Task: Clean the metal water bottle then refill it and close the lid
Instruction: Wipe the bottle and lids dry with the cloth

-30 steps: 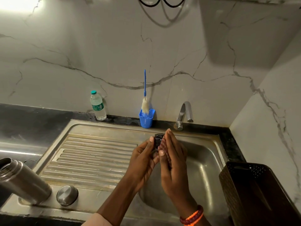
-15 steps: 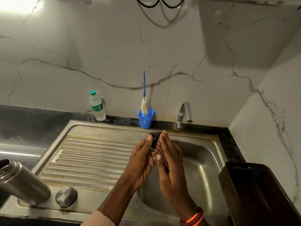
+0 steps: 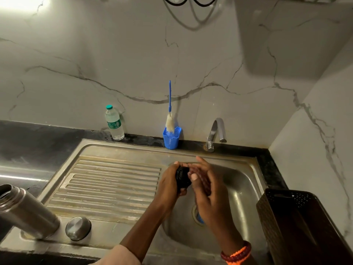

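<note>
The metal water bottle (image 3: 26,211) stands open-mouthed at the sink's front left corner, with a round metal cap (image 3: 78,228) lying beside it. Over the sink basin (image 3: 244,190), my left hand (image 3: 170,185) grips a small black lid part (image 3: 182,177). My right hand (image 3: 206,188) presses against that black part from the right with a reddish scrubbing cloth (image 3: 202,178) under its fingers. The tap (image 3: 216,131) shows no running water.
A blue cup (image 3: 171,139) with a long blue bottle brush (image 3: 169,115) stands at the wall, and a plastic water bottle (image 3: 114,123) is left of it. A dark perforated basket (image 3: 303,224) sits right of the sink. The ribbed drainboard (image 3: 112,182) lies left of the basin.
Both hands have dropped slightly and turned; the black lid part has rotated in my left hand while the right hand rubs across it.
</note>
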